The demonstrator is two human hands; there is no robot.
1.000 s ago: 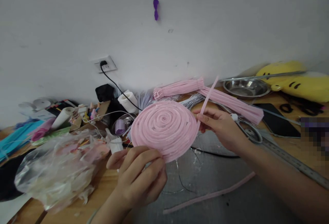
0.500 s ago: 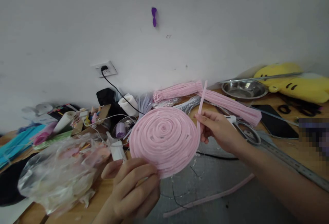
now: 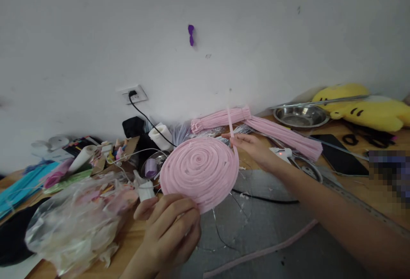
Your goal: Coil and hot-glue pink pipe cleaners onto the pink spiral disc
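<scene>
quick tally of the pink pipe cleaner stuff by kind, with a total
spiral disc, in left hand: 1
tail strand, pinched in right hand: 1
tied bundles: 2
loose strand, lying flat: 1
total: 5

A pixelated patch [image 3: 389, 172] masks the counter's [image 3: 361, 131] right edge; the left hand [image 3: 169, 232] hides the disc's [image 3: 198, 172] lower rim (the strip [image 3: 229, 121] is blurred).
</scene>
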